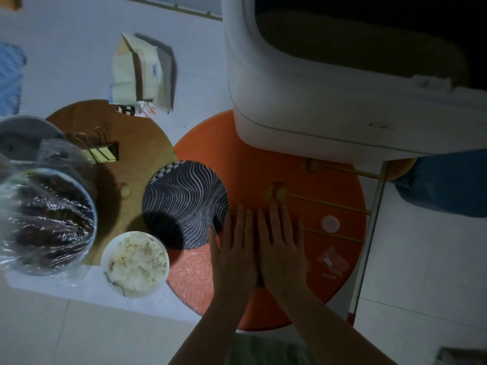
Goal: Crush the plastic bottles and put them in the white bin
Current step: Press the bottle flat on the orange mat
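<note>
My left hand [233, 248] and my right hand [283, 246] lie palm down, side by side and touching, on the orange round table [250, 167]. Their fingers are stretched out flat. No plastic bottle shows; a small dark patch sits between the heels of the hands, and whatever is under the palms is hidden. The white bin [303, 101] stands at the table's far edge, above the hands, with its dark opening facing up. A pale pink bottle cap [330, 223] and a crumpled red label [332, 259] lie to the right of my right hand.
A black-and-white patterned plate [184, 196] touches my left thumb side. Left of it are a bowl of rice [134, 264], a film-covered bowl [44, 219] and binder clips [101, 150] on a brown round board [137, 143]. Thin wooden sticks [329, 204] cross the table's right half.
</note>
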A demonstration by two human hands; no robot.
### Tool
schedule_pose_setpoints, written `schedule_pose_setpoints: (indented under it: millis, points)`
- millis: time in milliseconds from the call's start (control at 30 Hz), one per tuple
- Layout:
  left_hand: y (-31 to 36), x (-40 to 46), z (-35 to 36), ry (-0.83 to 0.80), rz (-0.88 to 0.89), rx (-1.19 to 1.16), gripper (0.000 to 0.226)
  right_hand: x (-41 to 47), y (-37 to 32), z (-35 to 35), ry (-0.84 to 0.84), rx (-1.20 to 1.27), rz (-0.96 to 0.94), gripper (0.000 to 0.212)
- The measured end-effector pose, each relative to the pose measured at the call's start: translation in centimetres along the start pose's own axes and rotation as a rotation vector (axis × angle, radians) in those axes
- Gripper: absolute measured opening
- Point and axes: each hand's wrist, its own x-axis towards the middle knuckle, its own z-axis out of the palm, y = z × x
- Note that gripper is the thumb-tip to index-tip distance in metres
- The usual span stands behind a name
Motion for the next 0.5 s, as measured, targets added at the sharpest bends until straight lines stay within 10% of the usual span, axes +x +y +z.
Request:
schedule_pose_setpoints:
  millis: [500]
  points:
    - [0.16, 0.35, 0.01, -0.048, -0.008, 0.01, 0.069, 0.44, -0.25, 0.09, -0.007, -0.021, -0.002, 0.052]
